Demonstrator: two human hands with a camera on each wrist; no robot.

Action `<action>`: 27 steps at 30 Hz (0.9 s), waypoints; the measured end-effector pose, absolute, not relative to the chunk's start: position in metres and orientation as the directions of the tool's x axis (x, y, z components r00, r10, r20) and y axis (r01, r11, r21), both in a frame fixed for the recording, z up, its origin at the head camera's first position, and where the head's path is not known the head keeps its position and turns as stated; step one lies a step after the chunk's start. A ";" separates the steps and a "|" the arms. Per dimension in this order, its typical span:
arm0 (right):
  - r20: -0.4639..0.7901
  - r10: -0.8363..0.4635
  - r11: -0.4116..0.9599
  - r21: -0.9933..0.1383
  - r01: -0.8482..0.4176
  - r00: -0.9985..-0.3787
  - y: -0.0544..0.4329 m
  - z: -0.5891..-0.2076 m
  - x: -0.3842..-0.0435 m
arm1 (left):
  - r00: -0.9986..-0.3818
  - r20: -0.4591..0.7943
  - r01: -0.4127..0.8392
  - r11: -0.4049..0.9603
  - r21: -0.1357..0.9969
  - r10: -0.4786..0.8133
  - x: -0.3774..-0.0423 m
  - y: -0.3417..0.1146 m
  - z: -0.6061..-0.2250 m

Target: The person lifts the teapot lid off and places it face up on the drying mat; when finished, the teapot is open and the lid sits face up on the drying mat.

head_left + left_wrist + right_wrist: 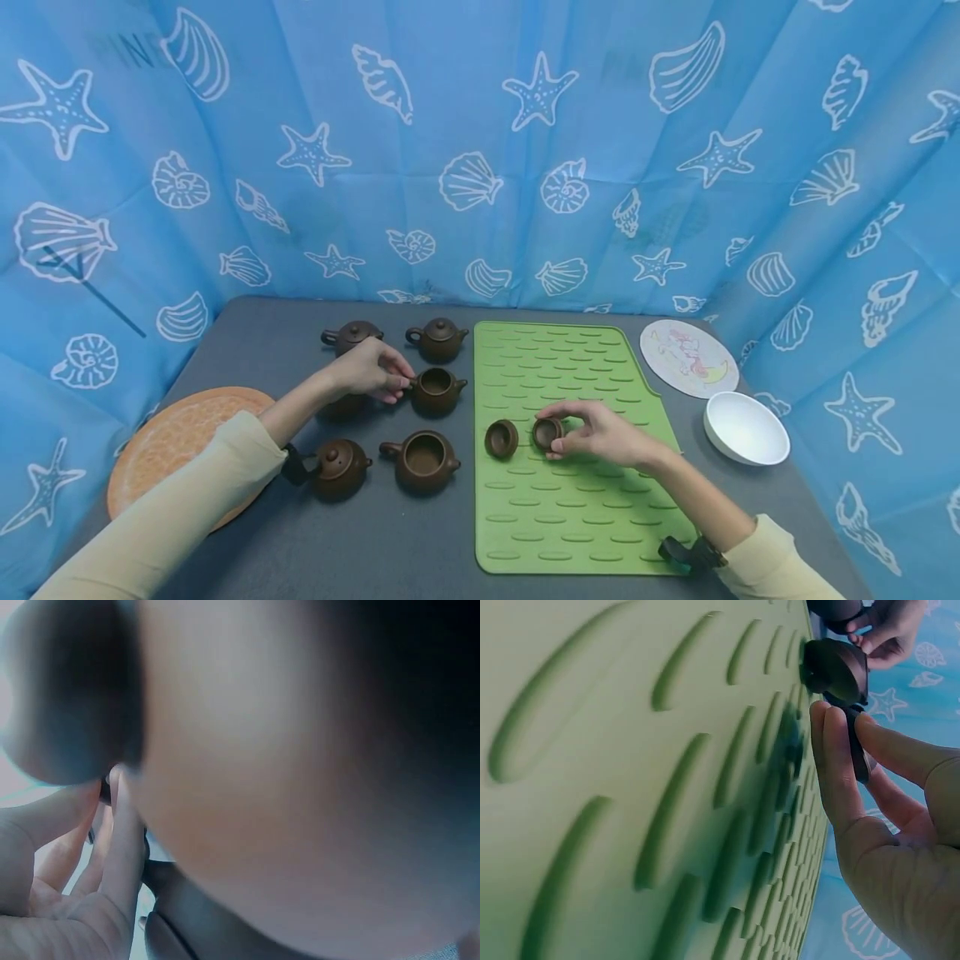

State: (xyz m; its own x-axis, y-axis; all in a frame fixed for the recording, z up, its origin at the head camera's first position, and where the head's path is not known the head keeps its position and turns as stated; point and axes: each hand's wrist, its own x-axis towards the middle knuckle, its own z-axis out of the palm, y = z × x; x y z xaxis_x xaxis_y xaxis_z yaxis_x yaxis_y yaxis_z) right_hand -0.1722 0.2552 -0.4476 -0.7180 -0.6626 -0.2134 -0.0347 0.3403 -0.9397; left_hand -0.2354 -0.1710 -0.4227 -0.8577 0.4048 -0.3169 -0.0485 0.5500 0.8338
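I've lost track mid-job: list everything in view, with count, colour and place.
lidded teapots: 3, dark brown, two at back, one front left
open pots: 2, brown, middle and front rows
mostly hidden pot: 1, brown, middle row
green mat: 1, green, centre-right table
small cups: 2, brown, one on mat, one held
round mat: 1, orange-brown, table's left
picture mat: 1, white, back right
bowl: 1, white, right
table: 1, dark grey, beneath
curtain: 1, blue and white, behind
wrist straps: 2, black, wrists
sleeves: 2, pale yellow, forearms
left hand: 1, bare, at open pot
right hand: 1, bare, holding small cup
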 end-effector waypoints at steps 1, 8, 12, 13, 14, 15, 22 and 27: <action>-0.214 -0.663 0.341 -0.940 -0.035 -0.717 0.255 -0.449 -0.172 | -0.858 -0.317 -0.049 0.550 0.834 0.404 -0.235 -0.171 -0.423; -0.219 -0.657 0.366 -0.929 -0.051 -0.721 0.251 -0.457 -0.170 | -0.855 -0.309 -0.036 0.549 0.835 0.415 -0.235 -0.171 -0.423; -0.214 -0.653 0.397 -0.913 -0.088 -0.727 0.248 -0.456 -0.169 | -0.852 -0.312 -0.035 0.548 0.836 0.420 -0.235 -0.172 -0.424; -0.214 -0.652 0.404 -0.910 -0.095 -0.727 0.247 -0.455 -0.169 | -0.852 -0.313 -0.036 0.548 0.835 0.420 -0.235 -0.172 -0.424; -0.213 -0.652 0.410 -0.906 -0.102 -0.728 0.246 -0.455 -0.169 | -0.851 -0.314 -0.036 0.549 0.835 0.422 -0.235 -0.172 -0.423; -0.211 -0.651 0.416 -0.903 -0.110 -0.729 0.245 -0.455 -0.169 | -0.849 -0.315 -0.036 0.548 0.835 0.424 -0.235 -0.172 -0.423; -0.185 -0.649 0.451 -0.874 -0.178 -0.738 0.242 -0.457 -0.170 | -0.840 -0.318 -0.031 0.547 0.837 0.439 -0.237 -0.173 -0.420; -0.166 -0.650 0.460 -0.863 -0.210 -0.742 0.241 -0.458 -0.171 | -0.842 -0.321 -0.035 0.549 0.835 0.434 -0.237 -0.173 -0.417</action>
